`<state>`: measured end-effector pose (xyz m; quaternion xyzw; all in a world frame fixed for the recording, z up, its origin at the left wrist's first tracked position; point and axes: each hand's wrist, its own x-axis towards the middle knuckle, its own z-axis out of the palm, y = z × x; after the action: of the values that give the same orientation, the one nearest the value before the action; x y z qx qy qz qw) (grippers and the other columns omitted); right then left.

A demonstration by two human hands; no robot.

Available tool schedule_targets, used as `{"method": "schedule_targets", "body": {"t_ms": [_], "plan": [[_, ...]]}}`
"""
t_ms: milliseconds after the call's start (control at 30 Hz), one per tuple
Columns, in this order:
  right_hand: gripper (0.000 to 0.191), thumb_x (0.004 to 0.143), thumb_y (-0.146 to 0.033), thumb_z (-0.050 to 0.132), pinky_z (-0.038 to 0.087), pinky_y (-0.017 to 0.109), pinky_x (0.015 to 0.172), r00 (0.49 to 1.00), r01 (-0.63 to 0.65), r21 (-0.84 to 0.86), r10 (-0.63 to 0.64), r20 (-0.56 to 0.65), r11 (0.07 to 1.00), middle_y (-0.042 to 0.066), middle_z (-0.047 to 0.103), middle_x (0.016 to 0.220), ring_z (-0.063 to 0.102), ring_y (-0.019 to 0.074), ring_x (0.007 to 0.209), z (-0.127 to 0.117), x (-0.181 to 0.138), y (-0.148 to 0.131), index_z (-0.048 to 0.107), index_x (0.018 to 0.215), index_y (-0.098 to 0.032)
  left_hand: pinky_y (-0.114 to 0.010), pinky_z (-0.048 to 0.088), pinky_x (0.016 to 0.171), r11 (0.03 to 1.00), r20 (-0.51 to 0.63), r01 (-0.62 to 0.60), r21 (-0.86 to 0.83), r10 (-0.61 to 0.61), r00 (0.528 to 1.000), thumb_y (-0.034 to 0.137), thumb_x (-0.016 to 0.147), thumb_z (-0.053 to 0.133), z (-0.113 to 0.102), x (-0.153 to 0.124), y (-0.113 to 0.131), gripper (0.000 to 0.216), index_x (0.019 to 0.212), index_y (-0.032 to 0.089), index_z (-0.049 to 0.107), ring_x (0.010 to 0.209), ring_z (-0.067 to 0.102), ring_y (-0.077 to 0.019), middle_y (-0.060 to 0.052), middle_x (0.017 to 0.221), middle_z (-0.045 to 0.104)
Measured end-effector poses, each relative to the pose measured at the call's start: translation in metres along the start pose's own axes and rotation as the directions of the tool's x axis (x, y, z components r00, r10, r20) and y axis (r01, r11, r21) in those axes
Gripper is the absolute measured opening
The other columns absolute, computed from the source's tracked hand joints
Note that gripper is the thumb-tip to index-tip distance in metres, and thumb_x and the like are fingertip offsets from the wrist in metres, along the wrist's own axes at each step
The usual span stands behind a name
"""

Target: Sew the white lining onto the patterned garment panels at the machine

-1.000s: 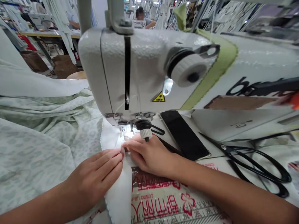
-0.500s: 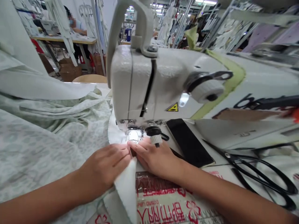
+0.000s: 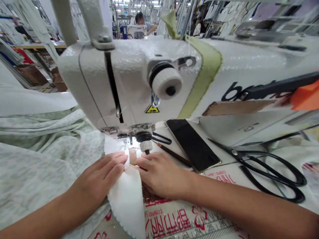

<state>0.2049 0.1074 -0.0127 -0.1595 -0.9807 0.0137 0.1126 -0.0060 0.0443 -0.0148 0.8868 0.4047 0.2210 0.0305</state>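
Observation:
A white sewing machine (image 3: pixel 139 79) fills the middle of the view. Under its lit needle area lies a white fabric piece with a zigzag edge (image 3: pixel 126 196). My left hand (image 3: pixel 99 181) lies on the left side of that piece, fingers stretched out and pressed flat on the cloth. My right hand (image 3: pixel 156 172) rests on its right side, fingertips flat just in front of the presser foot (image 3: pixel 131 141). Between the two hands a small tan tab (image 3: pixel 133 156) shows on the white piece. Pale green patterned fabric (image 3: pixel 37 159) spreads to the left under my left forearm.
A black phone (image 3: pixel 191 144) lies right of the needle, a pencil (image 3: pixel 174 155) beside it. Large black scissors (image 3: pixel 269 171) rest at the right. A printed ruler sheet (image 3: pixel 184 220) covers the table front. Another person sits at a machine far behind (image 3: pixel 141 21).
My head has shifted, so the machine sits more to the left and nearer. Both hands stay on the white piece, now spread slightly apart with the tan tab visible between them.

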Motion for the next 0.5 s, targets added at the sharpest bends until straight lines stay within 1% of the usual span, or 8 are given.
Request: {"method": "schedule_targets", "body": {"t_ms": [67,133,233,300,333,400,433,500], "plan": [[0.013,0.088,-0.021,0.047,0.027,0.027,0.05,1.0,0.021,0.001,-0.021,-0.017,1.0,0.002,0.061,0.075,0.051,0.015,0.063,0.0,-0.001,0.0,0.056,0.081,-0.016,-0.038,0.042,0.104,0.999,0.0,-0.005,0.051,0.005,1.0,0.014,0.096,0.034,0.002,0.001,0.003,0.022,0.101,0.011,0.055,0.123,0.043,-0.0204,-0.011,0.121,0.056],[0.013,0.087,-0.022,0.048,0.025,0.028,0.048,0.999,0.029,-0.006,-0.03,-0.02,1.0,0.001,0.06,0.073,0.049,0.015,0.061,-0.002,0.0,0.0,0.056,0.079,-0.016,-0.038,0.044,0.102,0.995,-0.027,-0.053,0.087,0.056,0.998,0.014,0.096,0.036,0.003,0.003,0.001,0.021,0.101,0.01,0.056,0.121,0.045,-0.021,-0.011,0.118,0.057],[0.009,0.084,-0.02,0.05,0.022,0.03,0.047,1.0,0.007,-0.022,-0.007,-0.028,1.0,0.001,0.062,0.078,0.051,0.0158,0.064,-0.004,0.003,0.001,0.058,0.087,-0.017,-0.036,0.047,0.099,0.985,-0.05,-0.137,0.108,0.143,0.988,0.013,0.096,0.035,0.002,0.008,-0.009,0.023,0.105,0.009,0.055,0.118,0.049,-0.02,-0.011,0.114,0.06],[0.016,0.083,-0.02,0.049,0.019,0.03,0.047,0.998,-0.019,-0.035,0.017,-0.058,0.999,0.001,0.062,0.079,0.051,0.0158,0.065,-0.004,0.006,0.004,0.059,0.096,-0.019,-0.036,0.048,0.098,0.98,-0.042,-0.163,0.113,0.169,0.985,0.015,0.097,0.032,-0.001,0.013,-0.015,0.025,0.108,0.009,0.054,0.116,0.05,-0.0194,-0.012,0.114,0.06],[0.018,0.084,-0.019,0.048,0.019,0.03,0.047,0.997,-0.028,-0.04,0.025,-0.074,0.999,0.001,0.061,0.078,0.05,0.0157,0.064,-0.003,0.007,0.005,0.059,0.098,-0.019,-0.036,0.048,0.098,0.979,-0.023,-0.167,0.117,0.171,0.985,0.015,0.097,0.032,-0.003,0.015,-0.018,0.026,0.109,0.008,0.054,0.116,0.051,-0.0194,-0.012,0.114,0.06],[0.019,0.085,-0.02,0.044,0.022,0.029,0.048,0.995,-0.032,-0.038,0.028,-0.092,0.999,0.002,0.058,0.072,0.047,0.0152,0.061,-0.001,0.008,0.008,0.06,0.095,-0.019,-0.038,0.047,0.1,0.978,0.012,-0.167,0.126,0.167,0.986,0.015,0.096,0.033,-0.011,0.014,-0.02,0.025,0.111,0.008,0.053,0.118,0.049,-0.0199,-0.013,0.116,0.059],[0.019,0.085,-0.02,0.043,0.024,0.028,0.049,0.995,-0.026,-0.032,0.023,-0.095,0.999,0.002,0.057,0.071,0.046,0.0151,0.061,0.0,0.008,0.009,0.061,0.092,-0.019,-0.038,0.046,0.101,0.978,0.022,-0.157,0.136,0.156,0.988,0.014,0.096,0.035,-0.017,0.01,-0.02,0.025,0.113,0.008,0.052,0.12,0.048,-0.0204,-0.014,0.118,0.058],[0.018,0.084,-0.021,0.043,0.03,0.028,0.053,0.994,-0.003,-0.005,0.003,-0.111,1.0,0.004,0.057,0.076,0.047,0.0156,0.065,0.002,0.008,0.008,0.061,0.085,-0.017,-0.039,0.042,0.104,0.978,0.025,-0.104,0.183,0.101,0.995,0.013,0.093,0.041,-0.033,-0.007,-0.016,0.025,0.115,0.007,0.051,0.123,0.044,-0.0218,-0.014,0.124,0.054]]}}
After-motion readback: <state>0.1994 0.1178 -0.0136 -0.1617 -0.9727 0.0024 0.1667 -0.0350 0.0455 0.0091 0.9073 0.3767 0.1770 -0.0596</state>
